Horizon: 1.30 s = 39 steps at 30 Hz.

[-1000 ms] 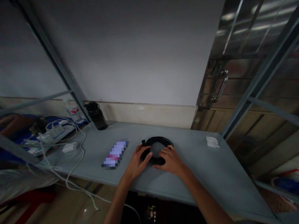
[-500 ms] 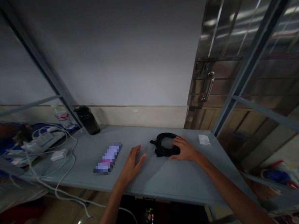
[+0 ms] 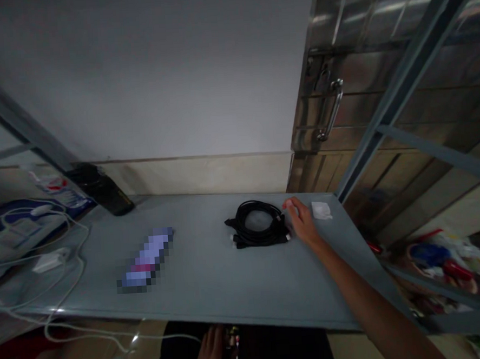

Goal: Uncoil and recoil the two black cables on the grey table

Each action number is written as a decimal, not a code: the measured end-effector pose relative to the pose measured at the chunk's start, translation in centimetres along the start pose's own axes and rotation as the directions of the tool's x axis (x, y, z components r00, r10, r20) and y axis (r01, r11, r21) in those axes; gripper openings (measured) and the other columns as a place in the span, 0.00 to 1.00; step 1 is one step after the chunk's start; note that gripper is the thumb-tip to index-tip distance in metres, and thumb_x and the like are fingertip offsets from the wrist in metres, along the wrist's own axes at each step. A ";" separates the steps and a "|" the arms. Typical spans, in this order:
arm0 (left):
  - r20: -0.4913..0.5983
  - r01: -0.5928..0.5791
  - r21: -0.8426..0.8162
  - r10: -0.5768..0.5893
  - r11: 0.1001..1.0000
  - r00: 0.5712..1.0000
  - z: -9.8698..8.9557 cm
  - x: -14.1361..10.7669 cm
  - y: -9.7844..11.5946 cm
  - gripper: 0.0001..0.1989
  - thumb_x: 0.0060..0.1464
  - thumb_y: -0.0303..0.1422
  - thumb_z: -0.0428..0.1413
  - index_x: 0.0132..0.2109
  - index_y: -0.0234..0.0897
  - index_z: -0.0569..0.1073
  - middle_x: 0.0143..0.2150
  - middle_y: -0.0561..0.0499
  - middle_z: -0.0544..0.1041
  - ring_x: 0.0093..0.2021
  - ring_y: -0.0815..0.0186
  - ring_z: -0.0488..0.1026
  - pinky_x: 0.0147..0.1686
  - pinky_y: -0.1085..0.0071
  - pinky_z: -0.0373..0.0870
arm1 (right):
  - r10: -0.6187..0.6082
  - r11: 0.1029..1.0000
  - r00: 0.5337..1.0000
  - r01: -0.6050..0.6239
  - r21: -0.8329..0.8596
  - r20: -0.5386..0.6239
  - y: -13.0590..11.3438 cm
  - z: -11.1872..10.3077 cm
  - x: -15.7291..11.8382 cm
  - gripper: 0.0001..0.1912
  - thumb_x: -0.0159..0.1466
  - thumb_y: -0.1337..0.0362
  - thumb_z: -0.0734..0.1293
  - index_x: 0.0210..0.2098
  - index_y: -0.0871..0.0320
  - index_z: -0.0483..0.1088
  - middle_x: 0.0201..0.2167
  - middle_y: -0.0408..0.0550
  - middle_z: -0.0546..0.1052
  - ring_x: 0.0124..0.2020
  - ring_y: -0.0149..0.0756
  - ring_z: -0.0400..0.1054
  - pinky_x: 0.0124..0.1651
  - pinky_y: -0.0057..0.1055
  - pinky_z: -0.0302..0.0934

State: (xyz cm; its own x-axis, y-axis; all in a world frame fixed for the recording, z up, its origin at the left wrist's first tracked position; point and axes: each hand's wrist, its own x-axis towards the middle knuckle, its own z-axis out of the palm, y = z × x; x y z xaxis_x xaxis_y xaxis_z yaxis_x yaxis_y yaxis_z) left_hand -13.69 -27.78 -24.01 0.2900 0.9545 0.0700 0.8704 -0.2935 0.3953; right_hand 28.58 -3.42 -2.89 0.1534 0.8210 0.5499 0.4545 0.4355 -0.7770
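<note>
A coiled black cable (image 3: pixel 256 234) lies on the grey shelf (image 3: pixel 206 290), right of the middle. My right hand (image 3: pixel 303 221) is just to the right of the coil, fingers bent and somewhat apart, holding nothing. Below the shelf's front edge, over my dark-clothed lap, is my left hand (image 3: pixel 211 350); its fingers lie side by side, and whether it holds anything is hidden. A small beaded item (image 3: pixel 235 342) shows beside it. The phone (image 3: pixel 147 259), its screen pixelated, rests left of the coil.
A black bottle (image 3: pixel 102 190) stands at the back left beside a metal post. White cables and an adapter (image 3: pixel 52 260) spread over the left end. A white paper piece (image 3: pixel 321 210) lies at the back right. Metal posts rise on both sides.
My left hand has dropped from the shelf to my lap. My right hand has come off the coil and stands to its right. The view has shifted to the right.
</note>
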 end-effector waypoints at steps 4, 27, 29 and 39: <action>0.166 0.110 0.128 -0.131 0.986 0.977 2.8 2.1 -1.7 0.41 0.53 0.33 0.61 0.74 0.30 0.71 0.75 0.29 0.75 0.75 0.39 0.73 0.70 0.46 0.76 | 0.016 1.000 1.000 -0.016 0.005 0.015 -0.6 -0.1 -0.1 0.27 0.81 0.37 0.58 0.41 0.50 0.73 0.38 0.47 0.78 0.44 0.47 0.74 0.52 0.41 0.66; 0.374 0.047 0.278 -0.153 0.959 0.915 4.1 2.2 -1.6 0.49 0.43 0.25 0.57 0.77 0.37 0.71 0.78 0.33 0.72 0.79 0.34 0.65 0.74 0.40 0.67 | 0.068 0.998 0.997 -0.067 -0.014 0.037 -1.4 -0.3 -0.4 0.29 0.79 0.34 0.58 0.37 0.50 0.71 0.34 0.45 0.75 0.39 0.44 0.72 0.44 0.37 0.66; 0.275 0.045 0.226 -0.108 0.973 0.955 5.2 2.2 -2.8 0.45 0.47 0.28 0.60 0.75 0.37 0.73 0.73 0.33 0.77 0.76 0.34 0.69 0.71 0.41 0.71 | 0.069 0.997 0.997 -0.069 -0.019 0.034 -1.3 -0.3 -0.4 0.30 0.79 0.34 0.58 0.36 0.50 0.70 0.34 0.45 0.75 0.39 0.44 0.72 0.46 0.38 0.66; -0.024 0.075 0.085 -0.073 0.994 0.997 8.4 3.5 -6.4 0.22 0.61 0.44 0.60 0.56 0.37 0.83 0.52 0.34 0.87 0.58 0.37 0.83 0.59 0.41 0.80 | 0.060 0.998 0.998 -0.059 -0.025 0.024 -1.1 -0.2 -0.3 0.29 0.79 0.35 0.59 0.36 0.50 0.70 0.33 0.45 0.76 0.39 0.44 0.72 0.46 0.39 0.66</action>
State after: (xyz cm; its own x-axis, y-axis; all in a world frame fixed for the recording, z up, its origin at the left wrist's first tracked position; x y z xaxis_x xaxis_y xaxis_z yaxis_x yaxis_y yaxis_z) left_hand -14.91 -22.99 -33.95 0.2163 0.9743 0.0628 0.9203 -0.2250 0.3201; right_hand 28.18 -4.20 -2.13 0.1594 0.8543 0.4948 0.4664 0.3765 -0.8004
